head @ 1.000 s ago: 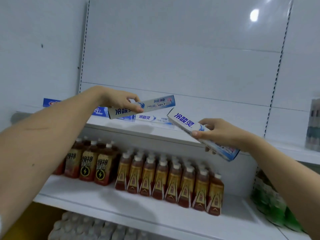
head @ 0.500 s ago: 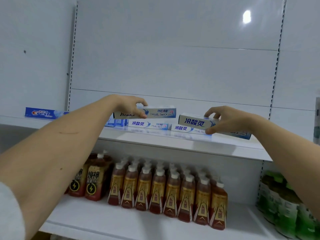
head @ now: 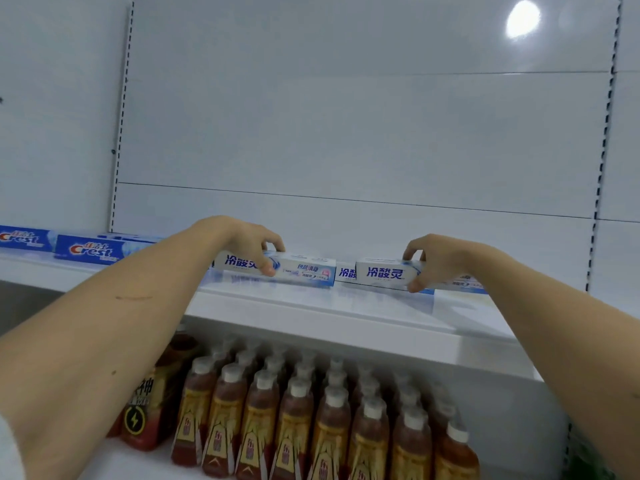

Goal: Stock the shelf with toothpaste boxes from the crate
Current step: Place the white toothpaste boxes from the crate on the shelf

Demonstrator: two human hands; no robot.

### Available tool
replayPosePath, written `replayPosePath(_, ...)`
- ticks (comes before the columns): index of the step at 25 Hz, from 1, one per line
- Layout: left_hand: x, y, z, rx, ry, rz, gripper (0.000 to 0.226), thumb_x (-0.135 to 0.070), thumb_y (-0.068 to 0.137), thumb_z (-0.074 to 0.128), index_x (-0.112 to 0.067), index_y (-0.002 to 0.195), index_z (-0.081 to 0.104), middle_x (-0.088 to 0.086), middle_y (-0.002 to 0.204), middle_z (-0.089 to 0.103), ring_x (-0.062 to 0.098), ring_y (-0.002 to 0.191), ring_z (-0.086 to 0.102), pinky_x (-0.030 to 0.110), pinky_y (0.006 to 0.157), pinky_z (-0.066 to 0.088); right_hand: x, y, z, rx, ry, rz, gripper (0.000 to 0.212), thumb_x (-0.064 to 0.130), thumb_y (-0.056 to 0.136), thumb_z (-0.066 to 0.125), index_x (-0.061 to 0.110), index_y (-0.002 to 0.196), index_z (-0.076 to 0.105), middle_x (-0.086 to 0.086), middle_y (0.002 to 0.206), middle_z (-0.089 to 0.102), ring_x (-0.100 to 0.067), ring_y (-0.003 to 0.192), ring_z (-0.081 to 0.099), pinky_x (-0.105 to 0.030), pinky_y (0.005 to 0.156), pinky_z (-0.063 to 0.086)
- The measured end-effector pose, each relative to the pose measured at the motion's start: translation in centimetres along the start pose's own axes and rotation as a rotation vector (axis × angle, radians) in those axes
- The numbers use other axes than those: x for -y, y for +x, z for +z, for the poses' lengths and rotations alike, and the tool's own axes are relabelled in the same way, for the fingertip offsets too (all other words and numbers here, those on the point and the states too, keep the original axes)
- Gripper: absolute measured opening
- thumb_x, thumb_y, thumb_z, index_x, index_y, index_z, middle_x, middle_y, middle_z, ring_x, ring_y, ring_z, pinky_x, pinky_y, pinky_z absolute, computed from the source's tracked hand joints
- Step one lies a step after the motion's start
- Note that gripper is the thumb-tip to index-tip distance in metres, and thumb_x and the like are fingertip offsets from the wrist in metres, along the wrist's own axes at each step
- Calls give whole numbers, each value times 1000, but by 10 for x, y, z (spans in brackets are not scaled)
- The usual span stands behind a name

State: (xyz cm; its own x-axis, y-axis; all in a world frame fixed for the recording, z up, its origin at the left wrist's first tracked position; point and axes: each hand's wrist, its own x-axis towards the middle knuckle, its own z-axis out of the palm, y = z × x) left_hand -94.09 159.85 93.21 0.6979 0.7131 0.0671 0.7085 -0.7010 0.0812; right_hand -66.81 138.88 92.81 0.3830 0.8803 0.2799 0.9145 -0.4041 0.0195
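Toothpaste boxes sit on the shelf point(head: 311, 317); the left hand point(head: 251, 242) grips one box point(head: 298, 270), the right hand point(head: 438, 259) grips another point(head: 384, 273), fingers curled round each.

The toothpaste box in the left hand point(head: 298, 270) is printed white with dark blue characters, a blue swirl and a small pink patch. The toothpaste box in the right hand point(head: 384, 273) is white with the same dark blue characters (its far end is hidden). The Crest boxes point(head: 91, 250) are coloured deep blue with red-and-white lettering. The shelf point(head: 311, 317) and back panel point(head: 346, 116) are finished in plain white. The tea bottles point(head: 294, 420) are filled red-brown, capped white and labelled in gold and yellow.
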Motion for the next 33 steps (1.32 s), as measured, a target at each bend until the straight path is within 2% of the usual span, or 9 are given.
replayPosePath(5,-2,20,0,73,137,-54,57,-42,87,70,-38,138,46,-5,134,51,20,110,53,37,101,42,12,32,6,86,-47,-63,56,48,72,79,36,121,56,8,110,52,-21,98,61,-39,91,52)
replayPosePath(8,-2,23,-2,69,113,-56,60,-41,84,73,-39,138,48,-5,133,51,20,108,53,37,100,44,17,43,15,113,-42,-64,53,47,76,77,35,124,58,8,110,50,-22,105,57,-39,96,49)
replayPosePath(10,-3,23,-5,65,87,-48,61,-41,81,76,-40,137,49,-6,131,53,20,108,54,41,104,44,17,45,20,93,-20,-61,50,45,78,76,32,123,60,7,112,53,-22,104,58,-40,97,48)
replayPosePath(13,-4,20,-7,48,35,-38,62,-45,81,75,-38,137,49,-5,135,54,22,121,52,42,108,40,18,42,18,47,13,-63,44,39,82,73,29,123,60,4,114,55,-21,101,57,-39,97,48)
replayPosePath(19,-6,-4,-9,71,-6,-60,60,-60,84,63,-40,139,47,-4,151,39,25,137,41,46,115,33,32,17,0,-35,122,-53,32,36,89,63,25,120,63,5,112,52,-19,99,52,-38,99,44)
replayPosePath(23,-14,-42,-9,7,-92,-2,62,-62,93,48,-36,147,36,-3,158,31,24,143,33,47,118,25,56,-12,-8,-92,337,-50,33,33,92,61,21,123,62,-1,121,60,-21,100,56,-34,95,43)
replayPosePath(27,-22,-90,3,-82,-395,111,67,-65,95,35,-30,153,28,-6,162,22,19,148,22,45,121,14,95,-53,-3,-166,718,-86,44,39,99,49,15,136,53,-2,133,55,-18,108,53,-31,92,40)
replayPosePath(31,-26,-134,17,-203,-801,106,71,-70,94,17,-32,153,28,-3,161,24,23,150,16,48,118,12,128,-82,15,-180,1102,-29,63,59,97,37,20,147,40,1,150,41,-20,133,42,-46,112,35)
replayPosePath(33,-20,-145,23,-278,-948,99,70,-69,95,13,-33,151,34,1,159,29,24,149,17,49,117,13,144,-93,19,-208,1266,11,66,63,96,33,24,149,36,4,153,39,-21,135,40,-47,113,33)
